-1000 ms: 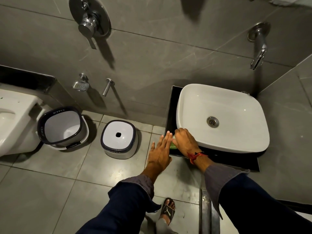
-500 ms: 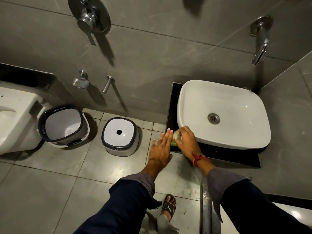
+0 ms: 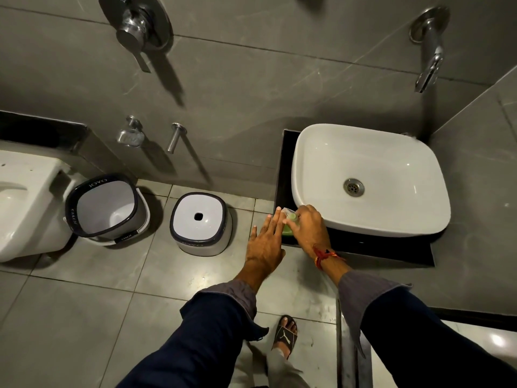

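A small bottle of green liquid soap (image 3: 288, 224) stands on the front left corner of the black counter (image 3: 361, 245), beside the white basin (image 3: 316, 152). My right hand (image 3: 309, 226) sits on top of the bottle with fingers curled over its pump head. My left hand (image 3: 265, 242) is held flat with straight fingers just left of the bottle, fingertips by the spout. Most of the bottle is hidden by my right hand.
A wall tap (image 3: 429, 49) hangs above the basin. On the floor stand an upturned white stool (image 3: 200, 228) and a white bucket (image 3: 105, 208), with a toilet (image 3: 25, 200) at far left. A shower mixer (image 3: 134, 26) is on the wall. My sandalled foot (image 3: 285, 336) is below.
My right hand has risen from the counter edge onto the top of the bottle, which now shows more. My left hand stays flat beside it, slightly nearer.
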Available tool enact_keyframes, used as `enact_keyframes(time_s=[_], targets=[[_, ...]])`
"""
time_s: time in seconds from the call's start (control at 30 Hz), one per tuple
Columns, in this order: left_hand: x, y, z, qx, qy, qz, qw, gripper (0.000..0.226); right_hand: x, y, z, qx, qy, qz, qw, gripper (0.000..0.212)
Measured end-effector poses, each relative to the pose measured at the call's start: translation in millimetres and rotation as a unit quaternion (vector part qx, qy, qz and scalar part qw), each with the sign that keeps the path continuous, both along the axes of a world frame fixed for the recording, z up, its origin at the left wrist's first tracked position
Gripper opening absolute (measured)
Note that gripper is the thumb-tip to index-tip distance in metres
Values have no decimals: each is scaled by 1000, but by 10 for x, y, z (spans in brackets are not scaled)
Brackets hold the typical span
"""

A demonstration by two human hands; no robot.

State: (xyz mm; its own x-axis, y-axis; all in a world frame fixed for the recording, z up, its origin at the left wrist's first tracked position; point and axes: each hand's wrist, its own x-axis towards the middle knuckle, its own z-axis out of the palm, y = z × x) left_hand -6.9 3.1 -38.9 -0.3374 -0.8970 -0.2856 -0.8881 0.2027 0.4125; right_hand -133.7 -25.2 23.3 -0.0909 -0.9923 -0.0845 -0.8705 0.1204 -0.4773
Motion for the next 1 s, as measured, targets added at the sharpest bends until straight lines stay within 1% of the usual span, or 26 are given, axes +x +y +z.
enact_keyframes(time_s=[0.07, 0.1, 0.2, 0.23, 0.3, 0.37, 0.53, 0.67, 0.77, 0.8, 0.9, 0.93, 1.0], targets=[[16, -12, 4, 2, 0, 3, 1000, 97, 38, -6, 9, 1, 11, -3, 1000, 37], [21, -6, 2, 5, -1, 3, 1000, 98, 47, 8, 2, 2, -2, -2, 1000, 37], [14, 18, 7, 13, 2, 5, 1000, 101, 4, 76, -39, -10, -42, 25, 999, 26], [2, 23, 12, 15, 6, 6, 1000, 102, -30, 86, -53, -13, -43, 32, 998, 22], [-27, 21, 26, 15, 11, 6, 1000, 103, -83, 82, -73, -12, -33, 31, 999, 22], [-41, 21, 36, 10, 12, 9, 1000, 105, -81, 65, -82, -6, -19, 20, 1000, 29], [2, 13, 19, 11, 9, 6, 1000, 102, 32, 62, -57, 16, 6, -47, 999, 50], [-4, 35, 30, 2, -2, 3, 1000, 104, 25, 149, -69, -25, -46, -71, 996, 53], [-22, 44, 53, 1, -2, 0, 1000, 105, -15, 203, -83, -26, -93, -38, 995, 59], [-30, 40, 60, 1, -3, -1, 1000, 106, -34, 205, -87, -21, -93, -14, 995, 55], [-46, 29, 72, 0, -2, 0, 1000, 105, -78, 189, -98, -35, -71, 32, 996, 31], [-48, 34, 69, 1, -2, 3, 1000, 105, -77, 181, -96, -39, -61, 36, 997, 26], [-48, 52, 56, 2, -2, 8, 1000, 105, -51, 158, -99, -35, -32, 37, 998, 24]])
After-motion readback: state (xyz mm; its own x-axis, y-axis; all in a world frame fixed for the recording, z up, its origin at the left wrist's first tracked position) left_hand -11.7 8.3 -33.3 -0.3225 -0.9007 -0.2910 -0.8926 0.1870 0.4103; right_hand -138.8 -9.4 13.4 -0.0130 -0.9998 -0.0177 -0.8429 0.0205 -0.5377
